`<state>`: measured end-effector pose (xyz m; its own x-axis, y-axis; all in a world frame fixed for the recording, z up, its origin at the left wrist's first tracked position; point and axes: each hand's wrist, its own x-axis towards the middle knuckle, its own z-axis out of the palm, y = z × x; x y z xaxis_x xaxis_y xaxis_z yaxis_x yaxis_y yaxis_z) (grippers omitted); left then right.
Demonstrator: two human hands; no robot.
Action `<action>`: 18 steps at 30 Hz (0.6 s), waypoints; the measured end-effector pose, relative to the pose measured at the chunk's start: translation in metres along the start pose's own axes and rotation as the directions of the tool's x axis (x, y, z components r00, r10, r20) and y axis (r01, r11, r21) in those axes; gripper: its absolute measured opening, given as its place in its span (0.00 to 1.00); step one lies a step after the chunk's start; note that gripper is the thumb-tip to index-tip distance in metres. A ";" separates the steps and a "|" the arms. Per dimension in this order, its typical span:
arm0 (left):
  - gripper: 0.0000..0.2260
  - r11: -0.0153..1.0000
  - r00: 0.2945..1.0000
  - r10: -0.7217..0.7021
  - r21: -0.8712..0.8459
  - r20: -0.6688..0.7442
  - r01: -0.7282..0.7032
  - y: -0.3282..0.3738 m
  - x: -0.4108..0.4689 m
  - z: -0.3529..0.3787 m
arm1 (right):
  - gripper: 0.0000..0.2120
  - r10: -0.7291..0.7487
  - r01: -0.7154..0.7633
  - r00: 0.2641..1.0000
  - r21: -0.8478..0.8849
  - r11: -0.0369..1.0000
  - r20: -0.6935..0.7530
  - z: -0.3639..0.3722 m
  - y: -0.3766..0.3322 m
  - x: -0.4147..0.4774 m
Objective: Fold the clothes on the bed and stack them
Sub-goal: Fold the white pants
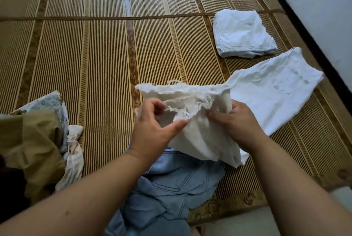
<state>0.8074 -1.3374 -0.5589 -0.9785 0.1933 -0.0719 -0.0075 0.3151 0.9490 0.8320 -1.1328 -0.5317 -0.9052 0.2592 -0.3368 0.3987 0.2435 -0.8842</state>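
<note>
Nearest, crumpled blue jeans [171, 188] on the bed's woven mat [95, 54], with a khaki garment [28, 140] heaped to the left. Just beyond, left hand [152, 129] and right hand [238, 121] both pinching the frayed hem of white jeans [276, 87], raised over the blue pair, pocketed end lying rightward on the mat. Farther off, a folded pale denim garment [242, 33], apart.

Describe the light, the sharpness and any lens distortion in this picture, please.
Head view: soft, even light, no hard shadows. Head view: the stripes of the woven mat fan outward, a wide-angle distortion. Head view: the white jeans look slightly washed out; the left hand and right hand gripping them are sharp.
</note>
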 end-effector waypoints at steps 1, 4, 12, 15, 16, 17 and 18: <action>0.24 0.986 0.993 0.114 0.123 0.021 -0.116 0.001 0.005 -0.010 | 0.03 -0.003 0.003 1.000 -0.008 1.000 0.023 -0.005 -0.002 0.000; 0.40 0.816 0.918 0.282 0.433 0.279 -0.382 0.005 0.028 -0.028 | 0.05 -0.042 0.043 0.993 -0.003 0.999 0.114 -0.017 -0.008 0.001; 0.08 0.591 0.878 0.069 0.689 0.474 -0.419 0.005 0.062 -0.037 | 0.42 -0.293 0.300 0.953 -0.326 0.897 0.070 -0.035 -0.027 0.002; 0.11 0.712 0.832 -0.005 0.586 0.555 -0.386 0.015 0.072 -0.041 | 0.46 -0.495 0.496 0.846 -0.631 0.597 0.196 -0.039 -0.034 0.001; 0.12 0.721 0.825 0.007 0.568 0.566 -0.396 0.016 0.075 -0.041 | 0.45 -0.532 0.548 0.807 -0.661 0.512 0.256 -0.039 -0.036 0.000; 0.14 0.719 0.820 0.030 0.558 0.571 -0.415 0.016 0.076 -0.039 | 0.41 -0.544 0.574 0.783 -0.689 0.442 0.303 -0.039 -0.037 -0.001; 0.14 0.709 0.815 0.049 0.554 0.578 -0.435 0.016 0.078 -0.038 | 0.36 -0.535 0.578 0.776 -0.717 0.390 0.335 -0.040 -0.039 -0.003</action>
<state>0.7234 -1.3525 -0.5378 -0.6786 0.7096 -0.1897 0.5349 0.6544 0.5345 0.8248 -1.1061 -0.4831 -0.9647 -0.2421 0.1034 -0.2625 0.9146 -0.3076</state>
